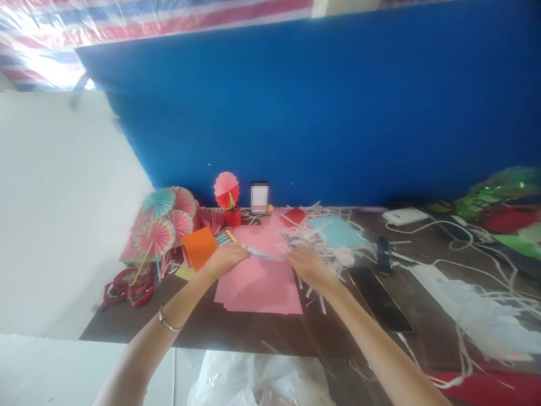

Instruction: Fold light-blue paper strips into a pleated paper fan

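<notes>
Head view: pale blue strip (264, 255) spans btwn L hand (228, 256) and R hand (310, 265), over pink sheets (260, 287), long axis approx. 9-to-3 o'clock, R end dipping slightly twd 4; neither hand's nearer. Both hands look closed, pinching an end each, tho blur hides exact finger placement; blue sheet (336, 232) lies approx. 1 o'clock of R hand.

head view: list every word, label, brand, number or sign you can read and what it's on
None can be read in this picture.
White device with a cable: a small dark mark, too blurred to read.
Long white block: a faint bluish mark, unreadable.
Small upright panel: pixelated, nothing readable.
Pale blue strip and pink sheets: no text can be made out.
</notes>
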Demonstrator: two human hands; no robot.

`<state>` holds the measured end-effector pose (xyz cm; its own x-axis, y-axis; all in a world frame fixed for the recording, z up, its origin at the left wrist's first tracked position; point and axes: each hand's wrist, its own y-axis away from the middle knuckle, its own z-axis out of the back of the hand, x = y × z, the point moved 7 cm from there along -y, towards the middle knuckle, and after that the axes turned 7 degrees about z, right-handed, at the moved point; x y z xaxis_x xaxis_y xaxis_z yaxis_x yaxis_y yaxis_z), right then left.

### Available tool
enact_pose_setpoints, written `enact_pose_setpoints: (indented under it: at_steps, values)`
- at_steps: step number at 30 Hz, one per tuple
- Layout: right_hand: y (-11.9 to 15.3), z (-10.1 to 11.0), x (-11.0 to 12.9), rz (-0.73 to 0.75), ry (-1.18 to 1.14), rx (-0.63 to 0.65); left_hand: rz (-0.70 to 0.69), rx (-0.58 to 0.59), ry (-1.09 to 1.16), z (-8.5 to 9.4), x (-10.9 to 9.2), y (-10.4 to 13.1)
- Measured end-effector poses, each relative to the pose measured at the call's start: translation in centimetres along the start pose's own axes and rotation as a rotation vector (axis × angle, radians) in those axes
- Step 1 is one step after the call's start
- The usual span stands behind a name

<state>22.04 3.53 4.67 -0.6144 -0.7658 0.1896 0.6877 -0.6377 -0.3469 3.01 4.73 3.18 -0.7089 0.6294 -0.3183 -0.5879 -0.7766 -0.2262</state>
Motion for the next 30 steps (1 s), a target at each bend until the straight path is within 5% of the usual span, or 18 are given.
enact_pose_setpoints:
  at_steps: [4, 8, 12, 19, 24, 30]
  values:
    - [1.7, -4.5, 1.1, 0.251, 0.240, 0.049, -0.117, 0.039, -0.223, -4.3, -0.1, 1.8]
    - [3.4, -8.9, 1.0, 0.280, 0.280, 0.107, -0.015, 0.144, -0.285, -7.9, 0.7, 3.4]
    - [3.8, -10.2, 0.2, 0.145, 0.128, 0.147, 0.101, 0.131, -0.120, -7.5, 1.4, 3.8]
    - [3.3, -8.5, -1.6, -0.144, -0.289, 0.039, 0.332, 0.099, 0.264, -6.4, 3.4, 2.9]
    - [2.8, -8.5, -3.0, -0.360, -0.398, 0.115, 0.557, 0.120, 0.361, -6.8, 4.6, 3.0]
    - [1.3, -8.8, -3.9, -0.434, -0.378, 0.299, 0.675, 0.242, 0.370, -7.2, 5.7, 2.6]
